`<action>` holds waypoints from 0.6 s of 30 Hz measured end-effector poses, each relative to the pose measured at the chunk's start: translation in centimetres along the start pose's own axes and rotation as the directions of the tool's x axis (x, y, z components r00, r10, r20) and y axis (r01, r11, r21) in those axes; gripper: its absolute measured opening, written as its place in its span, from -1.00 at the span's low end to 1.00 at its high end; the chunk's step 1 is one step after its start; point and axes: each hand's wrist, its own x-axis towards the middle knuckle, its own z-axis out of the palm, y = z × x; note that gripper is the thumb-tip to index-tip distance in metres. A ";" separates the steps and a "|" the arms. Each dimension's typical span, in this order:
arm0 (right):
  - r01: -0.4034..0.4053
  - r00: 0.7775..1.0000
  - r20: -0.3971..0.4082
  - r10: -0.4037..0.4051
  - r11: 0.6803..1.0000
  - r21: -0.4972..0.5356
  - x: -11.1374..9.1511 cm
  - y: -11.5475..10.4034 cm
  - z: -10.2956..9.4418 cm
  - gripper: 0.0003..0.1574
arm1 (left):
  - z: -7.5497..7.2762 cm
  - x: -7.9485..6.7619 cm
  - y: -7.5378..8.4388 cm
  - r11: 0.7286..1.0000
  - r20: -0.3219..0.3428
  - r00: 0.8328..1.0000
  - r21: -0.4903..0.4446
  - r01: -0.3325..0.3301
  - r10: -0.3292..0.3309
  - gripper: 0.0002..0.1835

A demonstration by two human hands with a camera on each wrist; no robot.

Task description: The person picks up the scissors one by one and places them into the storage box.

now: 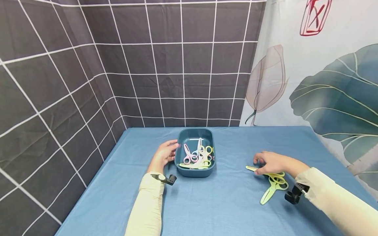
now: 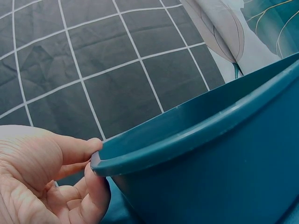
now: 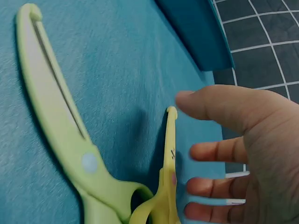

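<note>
My left hand (image 1: 163,154) is at the left side of a dark teal plastic bin (image 1: 195,172). In the left wrist view its thumb and fingers pinch the corner of the bin's rim (image 2: 187,141). Inside the bin lie several children's scissors (image 1: 201,160) in pink, white and yellow-green. Over on the right, my right hand (image 1: 271,163) hovers above yellow scissors (image 3: 169,163), fingers spread apart and holding nothing. Pale green scissors (image 3: 53,100) lie beside the yellow pair, their handles overlapping, with blades pointing toward the near side in the head view.
A blue cloth (image 1: 224,203) covers the table. A dark grid-patterned curtain (image 1: 165,59) hangs behind and to the left, and a white leaf-print curtain (image 1: 271,82) at the right. Each wrist wears a black camera mount (image 1: 295,194).
</note>
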 end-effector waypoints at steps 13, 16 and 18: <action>-0.111 0.989 0.100 0.109 0.994 0.019 -1.3 0.3 0.3 -0.65 | 0.0 0.1 0.2 0.999 0.022 1.000 -0.036 0.004 -0.003 -0.56; -0.084 0.993 0.090 0.082 0.996 0.017 -1.3 0.2 0.4 -0.71 | 0.0 -0.1 0.2 1.000 0.024 1.000 -0.017 -0.004 0.005 -0.56; -0.064 0.995 0.082 0.061 0.998 0.025 -1.3 0.3 0.5 -0.73 | 0.0 -0.3 0.1 1.000 0.028 1.000 -0.013 -0.011 0.011 -0.56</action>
